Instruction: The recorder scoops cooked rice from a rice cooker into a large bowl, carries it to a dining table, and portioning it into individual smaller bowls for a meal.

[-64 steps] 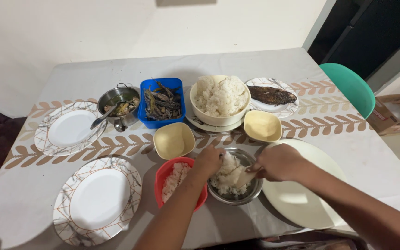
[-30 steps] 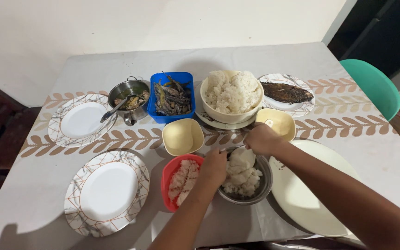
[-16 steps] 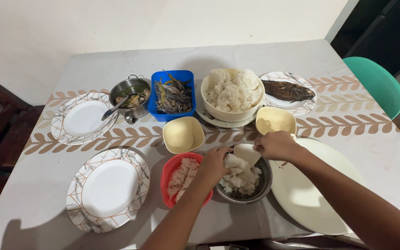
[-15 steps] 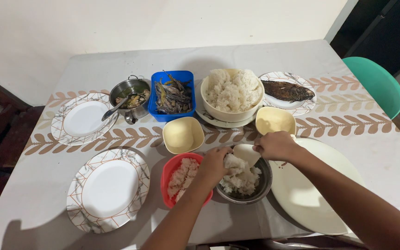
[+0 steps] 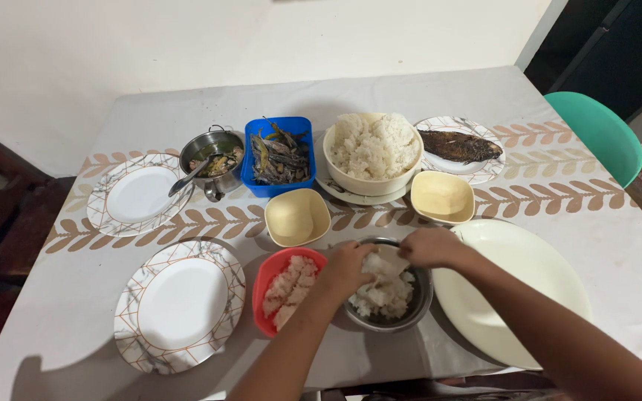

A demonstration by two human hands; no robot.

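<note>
A red bowl (image 5: 265,286), blue container (image 5: 276,186) and green chair (image 5: 603,134) flank leaf-patterned tablecloth (image 5: 187,223).

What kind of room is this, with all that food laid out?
Most likely a home dining area. A cloth-covered table is laid with patterned plates, a big bowl of rice and a fried fish, and a green chair stands beside it.

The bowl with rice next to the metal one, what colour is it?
Red. The bowl shows best in the head view, beside the left hand.
</note>
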